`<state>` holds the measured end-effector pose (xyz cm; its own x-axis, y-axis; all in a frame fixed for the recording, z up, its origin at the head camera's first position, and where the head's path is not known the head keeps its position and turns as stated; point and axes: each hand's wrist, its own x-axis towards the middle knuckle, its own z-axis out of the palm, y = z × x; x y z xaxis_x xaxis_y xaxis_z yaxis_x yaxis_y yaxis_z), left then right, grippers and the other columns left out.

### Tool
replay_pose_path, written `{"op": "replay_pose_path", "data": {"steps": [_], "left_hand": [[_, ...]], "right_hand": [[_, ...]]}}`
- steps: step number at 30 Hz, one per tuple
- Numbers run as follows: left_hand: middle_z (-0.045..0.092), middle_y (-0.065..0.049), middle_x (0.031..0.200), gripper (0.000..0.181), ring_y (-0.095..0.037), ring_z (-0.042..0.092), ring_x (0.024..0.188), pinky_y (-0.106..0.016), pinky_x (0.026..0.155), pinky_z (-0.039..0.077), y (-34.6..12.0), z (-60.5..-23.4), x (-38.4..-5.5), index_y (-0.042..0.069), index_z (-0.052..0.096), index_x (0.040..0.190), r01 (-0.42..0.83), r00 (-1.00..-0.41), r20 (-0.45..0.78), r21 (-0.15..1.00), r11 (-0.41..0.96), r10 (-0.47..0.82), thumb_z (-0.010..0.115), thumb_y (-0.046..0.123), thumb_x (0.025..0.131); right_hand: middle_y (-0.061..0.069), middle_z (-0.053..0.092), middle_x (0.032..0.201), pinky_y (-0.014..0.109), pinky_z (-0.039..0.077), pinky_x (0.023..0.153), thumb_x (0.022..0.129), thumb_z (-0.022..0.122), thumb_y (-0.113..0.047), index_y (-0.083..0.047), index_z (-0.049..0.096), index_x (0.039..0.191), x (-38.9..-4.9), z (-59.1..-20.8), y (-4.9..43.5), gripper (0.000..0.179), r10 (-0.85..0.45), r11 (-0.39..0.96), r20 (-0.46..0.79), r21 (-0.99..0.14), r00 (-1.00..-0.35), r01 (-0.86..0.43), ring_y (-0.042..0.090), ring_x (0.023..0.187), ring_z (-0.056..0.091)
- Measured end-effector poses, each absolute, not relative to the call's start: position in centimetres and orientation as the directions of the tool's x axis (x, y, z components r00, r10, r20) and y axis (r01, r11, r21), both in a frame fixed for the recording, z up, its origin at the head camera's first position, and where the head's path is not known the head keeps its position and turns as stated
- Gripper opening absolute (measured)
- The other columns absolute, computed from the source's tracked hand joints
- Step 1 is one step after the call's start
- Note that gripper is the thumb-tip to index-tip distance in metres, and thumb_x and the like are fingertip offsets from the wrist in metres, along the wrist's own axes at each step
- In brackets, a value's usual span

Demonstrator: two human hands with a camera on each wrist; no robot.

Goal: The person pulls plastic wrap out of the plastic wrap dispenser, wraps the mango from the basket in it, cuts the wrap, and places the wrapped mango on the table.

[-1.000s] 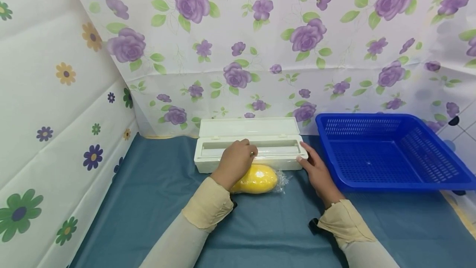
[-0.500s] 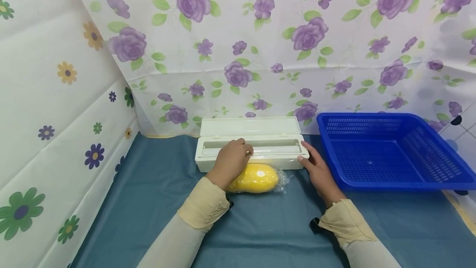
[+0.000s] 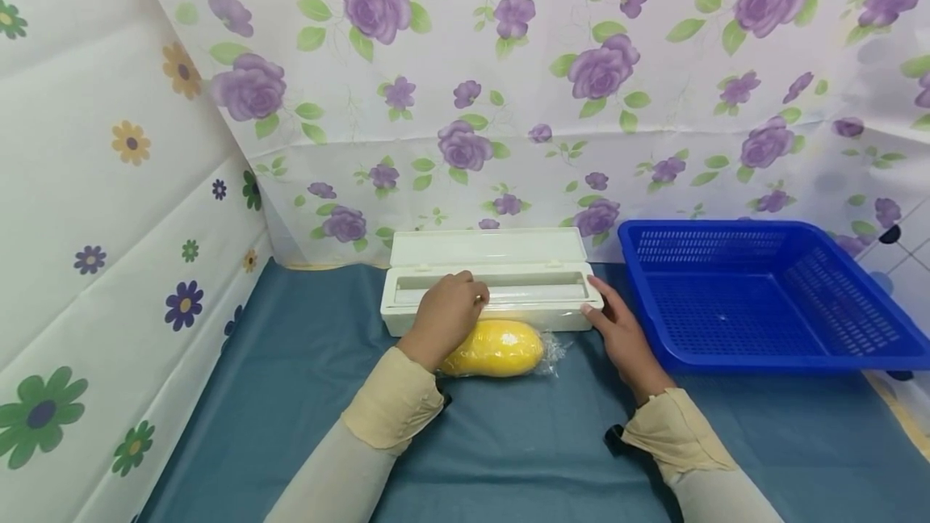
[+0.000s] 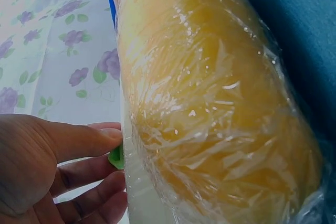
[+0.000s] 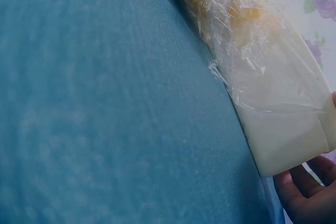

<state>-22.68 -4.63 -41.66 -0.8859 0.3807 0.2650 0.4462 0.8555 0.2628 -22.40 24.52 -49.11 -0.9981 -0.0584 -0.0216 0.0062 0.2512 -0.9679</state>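
A white cling film dispenser (image 3: 570, 320) stands with its lid (image 3: 487, 248) raised, a roll of film (image 3: 534, 292) inside. Over its front edge, my left hand (image 3: 446, 317) pinches a small green slider (image 4: 116, 158), best seen in the left wrist view. My right hand (image 3: 621, 341) grips the dispenser's right end, thumb at the front and fingers round the side. Against the front wall lies a smooth yellow oval thing (image 3: 501, 348), like a melon, wrapped in clear film; my left hand and wrist cover its left end. Loose film (image 5: 231, 61) bunches at its right end.
To the right sits a blue perforated plastic basket (image 3: 726, 366), close to my right hand. A blue-green cloth (image 3: 305, 426) covers the table. Flower-patterned sheets (image 3: 465, 103) hang behind and at the left.
My left hand has slid left along the dispenser's front edge with the slider. The right hand, the dispenser and the wrapped yellow thing have stayed in place.
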Motion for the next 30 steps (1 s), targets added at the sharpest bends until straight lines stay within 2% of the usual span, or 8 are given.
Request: {"op": "replay_pose_path", "data": {"steps": [8,22,30], "left_hand": [[0.063,-0.001,0.086,0.012,-0.015,0.051,0.074,-0.026,0.067,0.047,-4.9,-42.1,-22.6,0.015,0.078,0.100,0.429,-0.892,0.281,0.285,0.857,0.354,0.067,0.017,0.098],[0.062,-0.003,0.087,0.011,-0.016,0.050,0.073,-0.027,0.067,0.046,-5.5,-42.1,-22.1,0.012,0.078,0.098,0.417,-0.898,0.297,0.342,0.842,0.324,0.067,0.014,0.097],[0.062,-0.003,0.088,0.011,-0.016,0.049,0.074,-0.027,0.068,0.047,-5.7,-42.1,-22.1,0.013,0.077,0.098,0.410,-0.899,0.303,0.322,0.853,0.318,0.066,0.015,0.098]], "right_hand": [[0.007,0.017,0.170,0.060,0.020,0.124,0.106,0.051,-0.035,-0.029,0.025,0.161,-22.1,-49.0,24.5,0.061,-0.058,0.260,-0.002,-0.966,-0.998,-0.013,0.031,0.156,0.019],[0.006,0.015,0.171,0.059,0.019,0.124,0.106,0.051,-0.035,-0.028,0.025,0.161,-22.0,-49.1,24.4,0.062,-0.055,0.259,-0.011,-0.966,-0.998,-0.004,0.031,0.157,0.017],[0.007,0.017,0.170,0.059,0.021,0.123,0.106,0.051,-0.035,-0.028,0.025,0.161,-21.9,-49.0,24.3,0.061,-0.043,0.270,-0.003,-0.963,-0.999,-0.009,0.032,0.156,0.020]]}}
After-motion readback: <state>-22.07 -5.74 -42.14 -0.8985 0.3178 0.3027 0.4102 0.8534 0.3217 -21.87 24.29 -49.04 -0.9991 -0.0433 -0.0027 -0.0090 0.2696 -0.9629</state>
